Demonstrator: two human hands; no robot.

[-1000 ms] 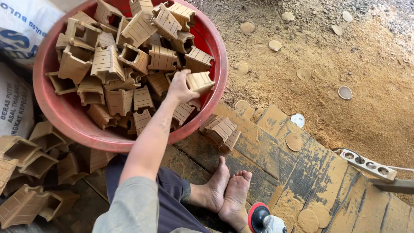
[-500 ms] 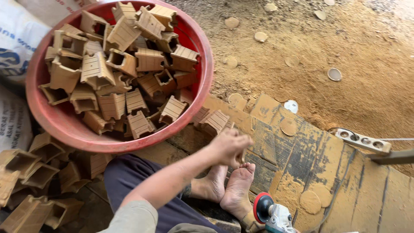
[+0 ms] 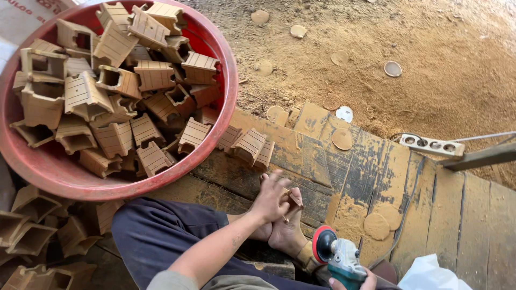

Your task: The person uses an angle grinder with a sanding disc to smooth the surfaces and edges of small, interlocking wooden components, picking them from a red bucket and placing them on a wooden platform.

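Observation:
My left hand [image 3: 271,198] is shut on a small ridged wooden piece [image 3: 295,200], which it presses against my bare feet [image 3: 285,233] on the plank floor. At the bottom edge, my right hand [image 3: 352,283] grips a teal angle grinder [image 3: 339,256] whose red sanding disc [image 3: 324,243] sits right beside my foot, just below the piece. A big red basin [image 3: 217,134] at the upper left is heaped with several similar hollow wooden pieces [image 3: 107,91].
Two more wooden pieces [image 3: 251,146] lie on the planks by the basin. Others are piled at the lower left [image 3: 27,225]. A white power strip [image 3: 431,145] lies to the right. Worn round sanding discs [image 3: 342,138] are scattered over sawdust. A white bag [image 3: 430,273] shows at the bottom right.
My left hand took a wooden piece out of the basin and brought it down to my feet. The grinder has come up closer to my foot.

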